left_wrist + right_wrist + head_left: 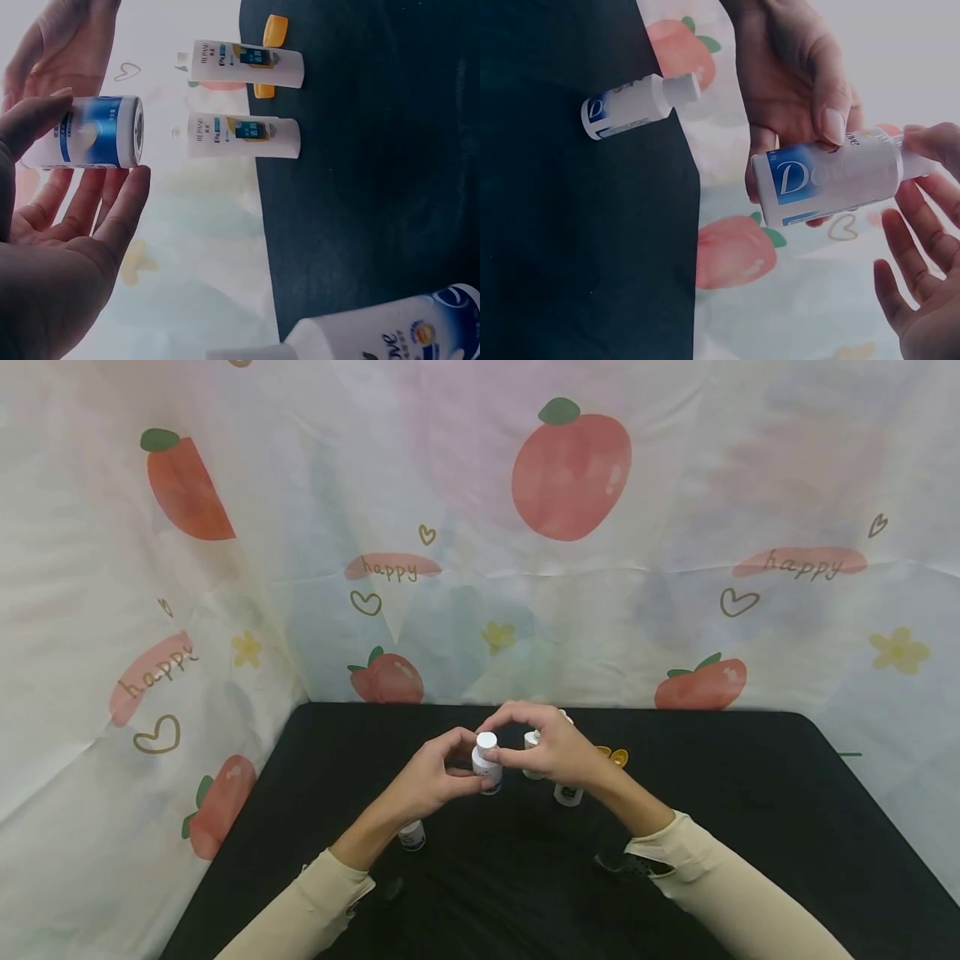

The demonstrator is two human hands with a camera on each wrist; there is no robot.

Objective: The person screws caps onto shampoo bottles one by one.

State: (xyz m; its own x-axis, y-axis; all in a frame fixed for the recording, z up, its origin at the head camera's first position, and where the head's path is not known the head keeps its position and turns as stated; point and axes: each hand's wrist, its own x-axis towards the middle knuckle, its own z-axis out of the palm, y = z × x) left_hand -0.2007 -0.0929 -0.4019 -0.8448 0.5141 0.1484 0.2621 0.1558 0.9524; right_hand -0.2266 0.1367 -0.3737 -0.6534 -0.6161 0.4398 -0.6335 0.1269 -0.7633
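Observation:
Both hands hold a small white Dove bottle [487, 766] with a blue label [795, 176] above the table. My left hand [429, 777] grips its body, thumb on one side and fingers on the other. At the neck and white cap [915, 159], my right hand [555, 750] pinches with thumb and forefinger; its other fingers spread loosely in the right wrist view. A second Dove bottle [412, 836] stands on the table by the left wrist. Beyond the right hand stand two white Repand bottles [251, 64] [244, 137], partly hidden by that hand in the head view.
Yellow objects [618, 757] lie behind the right forearm, their kind unclear. The table has a black cover [480, 893]. A fruit-printed curtain [465, 610] hangs along its back and left side. A dark, blurred item [609, 862] lies near the right sleeve.

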